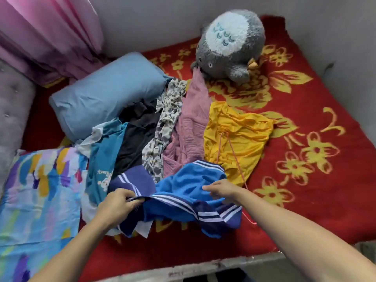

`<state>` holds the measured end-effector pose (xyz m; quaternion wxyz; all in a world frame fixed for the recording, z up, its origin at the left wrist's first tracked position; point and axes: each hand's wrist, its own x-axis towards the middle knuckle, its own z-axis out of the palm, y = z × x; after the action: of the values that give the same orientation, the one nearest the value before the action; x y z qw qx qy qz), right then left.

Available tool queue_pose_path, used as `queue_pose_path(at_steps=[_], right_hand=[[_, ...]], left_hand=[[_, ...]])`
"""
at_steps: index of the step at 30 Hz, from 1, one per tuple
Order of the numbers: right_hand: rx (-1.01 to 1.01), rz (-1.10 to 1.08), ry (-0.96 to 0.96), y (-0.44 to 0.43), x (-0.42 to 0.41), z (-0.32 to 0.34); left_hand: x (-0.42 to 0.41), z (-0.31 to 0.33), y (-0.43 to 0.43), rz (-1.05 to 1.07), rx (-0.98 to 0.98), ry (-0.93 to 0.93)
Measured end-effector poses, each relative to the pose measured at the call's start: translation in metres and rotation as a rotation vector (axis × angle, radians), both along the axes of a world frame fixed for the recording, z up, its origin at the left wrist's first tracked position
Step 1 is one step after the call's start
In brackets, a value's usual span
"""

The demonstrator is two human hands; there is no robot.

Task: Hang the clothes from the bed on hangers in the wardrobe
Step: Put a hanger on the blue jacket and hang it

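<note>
Now, lower centre, your left grip [120, 202] pinches the striped blue top [183, 186]; your right grip [221, 190] clutches it too.

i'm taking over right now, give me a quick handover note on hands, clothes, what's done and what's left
Left hand grips the blue striped top at its left edge.
Right hand pinches the same top on its right side.
Behind it on the bed lie a teal top, black piece, patterned piece, pink knit and yellow piece.
Done: nothing hung as far as shows; no hanger or wardrobe in view.
Left: hang this top, then the other five.
</note>
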<state>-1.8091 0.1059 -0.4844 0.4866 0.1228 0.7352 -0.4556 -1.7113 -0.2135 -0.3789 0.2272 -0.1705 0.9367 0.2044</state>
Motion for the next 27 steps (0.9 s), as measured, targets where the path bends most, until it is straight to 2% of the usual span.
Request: queue_pose_path(at_steps=[3, 6, 10, 12, 15, 19, 21, 23, 27], right_hand=[[0.286, -0.159, 0.156, 0.027, -0.024, -0.069], [0.499, -0.048, 0.182, 0.044, -0.036, -0.122], [0.384, 0.086, 0.056, 0.040, -0.028, -0.173], [0.327, 0.047, 0.017, 0.036, -0.024, -0.183], [0.250, -0.050, 0.029, 0.038, -0.026, -0.161], [0.464, -0.038, 0.288, 0.054, -0.051, -0.098], [0.497, -0.158, 0.354, 0.065, -0.070, -0.064], [0.484, -0.259, 0.436, 0.079, -0.088, -0.031], [0.379, -0.323, 0.645, 0.100, -0.098, 0.039]], left_hand=[[0.006, -0.029, 0.016, 0.079, 0.006, 0.102], [0.009, -0.053, 0.035, 0.179, 0.093, 0.203], [0.009, -0.075, 0.049, 0.265, 0.199, 0.256], [0.008, -0.077, 0.053, 0.273, 0.243, 0.254], [0.003, -0.065, 0.054, 0.274, 0.260, 0.257], [-0.011, -0.031, 0.052, 0.257, 0.205, 0.309], [-0.017, -0.011, 0.049, 0.262, 0.177, 0.353], [-0.024, 0.009, 0.045, 0.264, 0.153, 0.395], [-0.038, 0.049, 0.040, 0.224, 0.105, 0.475]])
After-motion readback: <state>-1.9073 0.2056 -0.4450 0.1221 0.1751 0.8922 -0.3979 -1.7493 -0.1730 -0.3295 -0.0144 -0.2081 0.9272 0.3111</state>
